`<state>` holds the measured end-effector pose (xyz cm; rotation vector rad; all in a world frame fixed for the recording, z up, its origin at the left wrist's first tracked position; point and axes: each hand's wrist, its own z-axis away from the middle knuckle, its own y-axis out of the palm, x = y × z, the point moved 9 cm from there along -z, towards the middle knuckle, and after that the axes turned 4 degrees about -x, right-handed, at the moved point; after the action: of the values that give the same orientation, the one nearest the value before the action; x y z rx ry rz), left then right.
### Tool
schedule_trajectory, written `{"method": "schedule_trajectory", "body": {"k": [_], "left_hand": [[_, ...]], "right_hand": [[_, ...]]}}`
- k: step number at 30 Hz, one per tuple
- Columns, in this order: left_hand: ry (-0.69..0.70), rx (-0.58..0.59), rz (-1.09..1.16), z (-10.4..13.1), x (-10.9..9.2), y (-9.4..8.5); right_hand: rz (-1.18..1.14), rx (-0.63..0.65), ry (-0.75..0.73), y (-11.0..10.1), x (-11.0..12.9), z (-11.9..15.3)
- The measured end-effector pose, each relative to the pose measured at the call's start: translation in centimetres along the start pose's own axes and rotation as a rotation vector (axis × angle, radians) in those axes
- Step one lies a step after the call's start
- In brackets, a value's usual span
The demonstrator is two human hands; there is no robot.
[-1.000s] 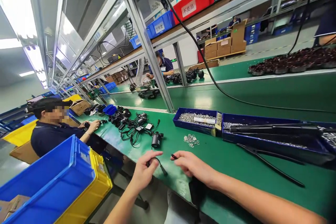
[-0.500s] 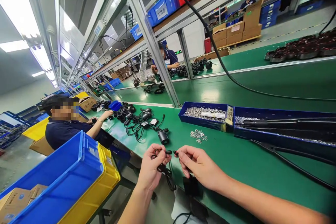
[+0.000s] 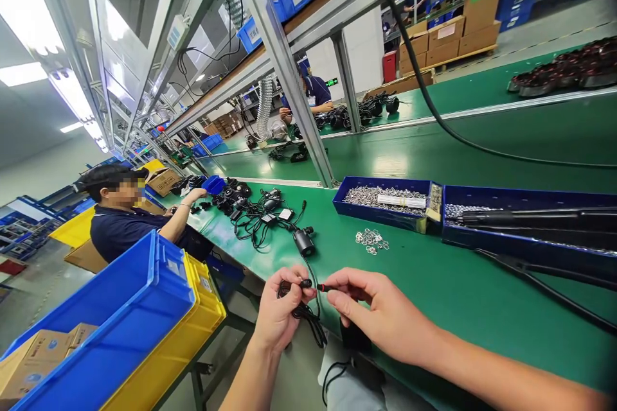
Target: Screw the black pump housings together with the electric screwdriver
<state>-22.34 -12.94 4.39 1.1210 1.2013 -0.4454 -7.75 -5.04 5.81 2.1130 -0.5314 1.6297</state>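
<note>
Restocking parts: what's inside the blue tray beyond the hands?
The blue tray holds a heap of small silver metal parts with a white strip lying on top; whatever lies beneath the heap is hidden.

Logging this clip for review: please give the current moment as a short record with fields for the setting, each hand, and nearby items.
setting: green workbench on an assembly line
left hand: grips a bundled black cable, pinching its plug end
right hand: pinches a small red-tipped connector facing that plug
gap: the two ends are almost touching
nearby: black cylindrical part, loose metal rings, blue tray of metal parts
others: a seated co-worker at the left
</note>
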Motion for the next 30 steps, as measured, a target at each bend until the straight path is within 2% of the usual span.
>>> {"method": "schedule_trajectory", "body": {"k": [5,8,14,19,26,30], "left_hand": [[0.164,0.027,-0.069,0.5,-1.3,0.4],[0.216,0.024,-0.083,0.8,-1.6,0.4],[0.255,-0.049,-0.133,1.2,-1.7,-0.5],[0.236,-0.102,-0.177,1.3,-1.7,-0.7],[0.234,-0.093,-0.175,1.2,-1.9,-0.1],[0.31,-0.031,-0.217,1.3,-2.3,0.1]], "right_hand": [[0.03,-0.001,0.001,0.0,0.1,0.0],[0.032,0.018,0.004,0.2,0.4,0.0],[0.058,0.048,0.012,0.4,0.5,0.1],[0.062,0.06,0.037,0.7,0.4,0.3],[0.128,0.044,-0.008,0.8,1.2,0.3],[0.183,0.035,-0.015,0.7,1.5,0.3]]}}
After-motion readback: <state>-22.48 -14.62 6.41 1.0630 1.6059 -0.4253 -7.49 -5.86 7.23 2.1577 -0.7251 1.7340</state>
